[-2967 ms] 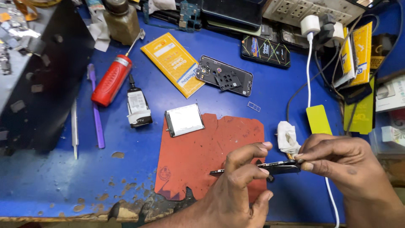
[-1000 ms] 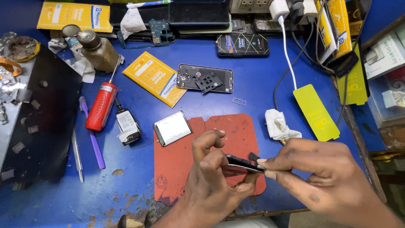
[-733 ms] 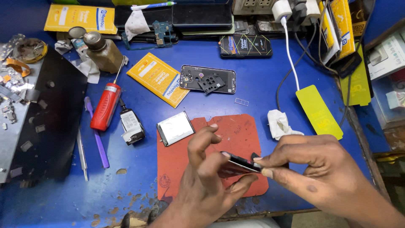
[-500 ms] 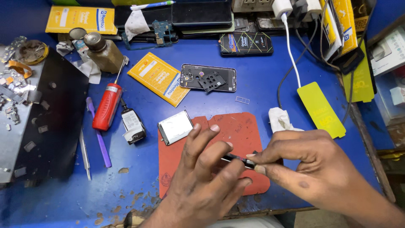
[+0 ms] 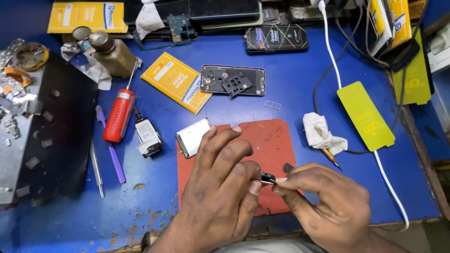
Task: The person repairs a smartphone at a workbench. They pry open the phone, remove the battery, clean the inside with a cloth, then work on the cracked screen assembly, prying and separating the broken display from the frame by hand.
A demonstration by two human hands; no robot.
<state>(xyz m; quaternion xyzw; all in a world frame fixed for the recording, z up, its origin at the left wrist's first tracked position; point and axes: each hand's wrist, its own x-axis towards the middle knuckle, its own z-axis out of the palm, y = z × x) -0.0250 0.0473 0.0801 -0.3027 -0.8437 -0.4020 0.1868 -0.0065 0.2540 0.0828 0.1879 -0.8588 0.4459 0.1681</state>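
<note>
My left hand (image 5: 220, 187) and my right hand (image 5: 323, 201) meet over a red-orange work mat (image 5: 267, 140) near the bench's front edge. Between their fingertips they pinch a small thin black part (image 5: 268, 178); most of it is hidden by my fingers, so its kind is unclear. A small black bit (image 5: 288, 167) shows just above my right thumb. A silvery flat battery (image 5: 193, 137) lies at the mat's upper left corner, just beyond my left fingers.
On the blue bench (image 5: 290, 89) lie an opened phone body (image 5: 233, 80), a yellow packet (image 5: 176, 82), a red screwdriver (image 5: 119, 115), a purple tool (image 5: 111, 150), tweezers (image 5: 96, 168), a crumpled white cloth (image 5: 321, 133), a yellow film (image 5: 365, 115) and a white cable (image 5: 389, 180). A black panel (image 5: 56, 140) fills the left.
My view has drifted over the bench. My hands moved left and closed in together, and the black part is now almost covered by my fingers.
</note>
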